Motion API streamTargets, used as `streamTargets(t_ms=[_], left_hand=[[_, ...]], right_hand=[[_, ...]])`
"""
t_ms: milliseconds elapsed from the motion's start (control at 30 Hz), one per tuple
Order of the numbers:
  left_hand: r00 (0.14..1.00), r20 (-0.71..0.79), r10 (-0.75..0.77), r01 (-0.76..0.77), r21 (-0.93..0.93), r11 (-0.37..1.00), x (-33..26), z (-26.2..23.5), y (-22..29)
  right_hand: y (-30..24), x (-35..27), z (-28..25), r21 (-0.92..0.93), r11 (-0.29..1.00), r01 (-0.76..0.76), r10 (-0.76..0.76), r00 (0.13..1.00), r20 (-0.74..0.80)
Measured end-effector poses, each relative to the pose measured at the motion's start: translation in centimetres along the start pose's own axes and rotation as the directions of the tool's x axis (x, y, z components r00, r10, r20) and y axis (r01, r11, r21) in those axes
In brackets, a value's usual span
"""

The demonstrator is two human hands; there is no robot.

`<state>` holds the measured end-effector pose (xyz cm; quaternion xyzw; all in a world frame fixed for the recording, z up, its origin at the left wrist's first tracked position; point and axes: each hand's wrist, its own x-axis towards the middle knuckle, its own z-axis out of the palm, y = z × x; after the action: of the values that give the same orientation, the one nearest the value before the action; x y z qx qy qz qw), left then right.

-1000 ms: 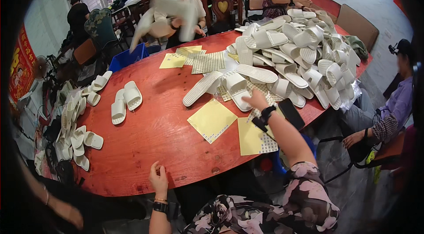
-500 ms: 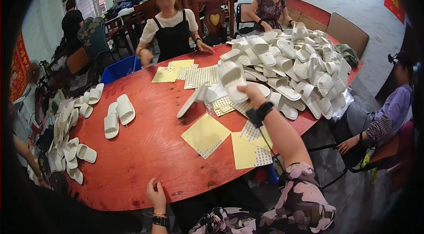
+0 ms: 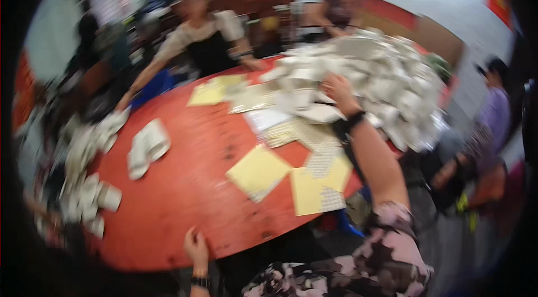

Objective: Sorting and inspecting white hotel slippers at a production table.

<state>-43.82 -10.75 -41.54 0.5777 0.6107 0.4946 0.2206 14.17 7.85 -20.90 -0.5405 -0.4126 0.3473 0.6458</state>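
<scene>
My right hand point(image 3: 339, 94) reaches over the near left side of a big heap of white slippers point(image 3: 386, 86). Motion blur smears its fingers, so whether they are closed on a slipper cannot be made out. My left hand point(image 3: 196, 247) rests at the near edge of the red table point(image 3: 185, 196). Its fingers are loosely bent and apart, with nothing in them. Between the hands lie yellow sticker sheets point(image 3: 259, 172), some partly covered with small stickers. Farther left, a pair of white slippers point(image 3: 149, 148) lies on the table.
More white slippers point(image 3: 87, 185) line the table's left edge. Across the table a person in a black cap point(image 3: 207, 44) stretches an arm toward them. Another person point(image 3: 339, 8) is behind the heap, and one in purple point(image 3: 493, 109) sits at right. A blue bin point(image 3: 154, 92) stands beyond the table.
My right hand has moved up and right to the heap; the slipper it held is no longer distinct. The slipper left of it is gone from mid-table. The person opposite now reaches left.
</scene>
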Motion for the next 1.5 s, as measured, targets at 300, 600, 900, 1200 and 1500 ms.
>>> streamTargets(t_ms=[300,600,900,1200,1500], left_hand=[[0.986,0.071,-0.151,0.155,-0.053,0.987,9.4,-8.2,-2.8],[0.842,-0.512,-0.171,0.452,0.496,0.741,24.0,-23.9,-10.1],[0.72,-0.663,-0.205,0.653,0.546,0.525,29.3,-25.6,-10.4],[0.323,-0.88,-0.349,0.581,-0.107,0.807,35.2,-30.1,-21.5],[0.667,-0.447,-0.596,0.389,-0.474,0.79,30.1,-29.3,-24.2]], right_hand=[[14.7,-22.0,13.4,-0.378,0.926,-0.015,0.258,0.755,0.603],[16.0,-26.4,16.0,-0.385,0.896,0.223,0.01,0.855,0.519],[14.7,-26.3,16.2,-0.528,0.762,0.375,-0.01,0.822,0.569],[13.4,-26.4,17.4,-0.701,0.673,0.236,0.193,0.859,0.475],[11.3,-27.0,19.7,-0.698,0.693,0.181,0.211,0.875,0.436]])
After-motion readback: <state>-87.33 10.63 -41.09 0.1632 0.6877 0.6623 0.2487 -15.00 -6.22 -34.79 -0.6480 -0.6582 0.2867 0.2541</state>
